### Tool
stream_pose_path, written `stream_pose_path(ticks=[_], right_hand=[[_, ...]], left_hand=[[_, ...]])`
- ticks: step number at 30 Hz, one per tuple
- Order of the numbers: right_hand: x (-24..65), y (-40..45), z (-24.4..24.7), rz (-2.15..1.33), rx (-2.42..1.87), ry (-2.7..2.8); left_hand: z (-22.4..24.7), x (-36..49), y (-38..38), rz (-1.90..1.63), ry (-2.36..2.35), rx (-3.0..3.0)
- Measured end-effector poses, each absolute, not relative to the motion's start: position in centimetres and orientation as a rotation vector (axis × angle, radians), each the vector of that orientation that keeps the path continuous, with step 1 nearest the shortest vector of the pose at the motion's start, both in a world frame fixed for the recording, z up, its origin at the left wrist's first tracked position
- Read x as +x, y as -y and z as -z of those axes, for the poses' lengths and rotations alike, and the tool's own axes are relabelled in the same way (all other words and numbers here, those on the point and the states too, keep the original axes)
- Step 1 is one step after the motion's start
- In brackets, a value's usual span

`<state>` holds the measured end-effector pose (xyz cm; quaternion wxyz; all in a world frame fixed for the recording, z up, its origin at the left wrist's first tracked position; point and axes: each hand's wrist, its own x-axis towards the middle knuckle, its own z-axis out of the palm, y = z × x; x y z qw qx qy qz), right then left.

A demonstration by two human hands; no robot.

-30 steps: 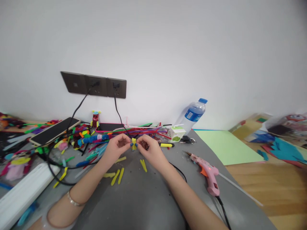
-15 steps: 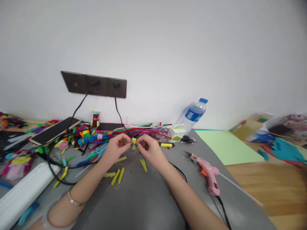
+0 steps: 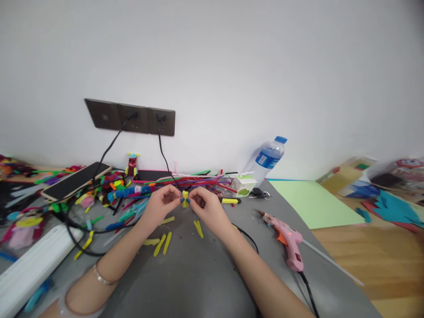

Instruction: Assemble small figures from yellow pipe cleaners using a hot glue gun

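Observation:
Between my fingertips is a small yellow piece of fuzzy pipe cleaner (image 3: pixel 185 199), held just above the grey table. My left hand (image 3: pixel 163 203) pinches its left side, thumb against fingers. From the other side my right hand (image 3: pixel 206 205) pinches it the same way. Blue nails show at both thumbs. The piece's exact shape is too small to make out. Below my hands lie short yellow pipe cleaner strips (image 3: pixel 162 244), with a folded yellow strip (image 3: pixel 198 229) under my right hand.
A pink glue gun (image 3: pixel 289 243) with a glue stick lies to the right. Behind are a water bottle (image 3: pixel 270 158), a small green-white carton (image 3: pixel 244 184) and a yellow cutter (image 3: pixel 229 201). Pipe cleaners, cables, a phone (image 3: pixel 76 180) and a white power strip (image 3: pixel 36 269) crowd the left.

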<state>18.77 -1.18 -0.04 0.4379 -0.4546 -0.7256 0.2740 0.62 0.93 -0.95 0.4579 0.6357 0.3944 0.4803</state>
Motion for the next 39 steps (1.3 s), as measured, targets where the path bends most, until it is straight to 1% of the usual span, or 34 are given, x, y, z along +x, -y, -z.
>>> stream_pose_path(ticks=[39], right_hand=[[18.83,1.16,-0.07,-0.672,-1.117,1.81]], left_hand=[[1.25,0.57,-0.98,-1.189,-0.947,1.56]])
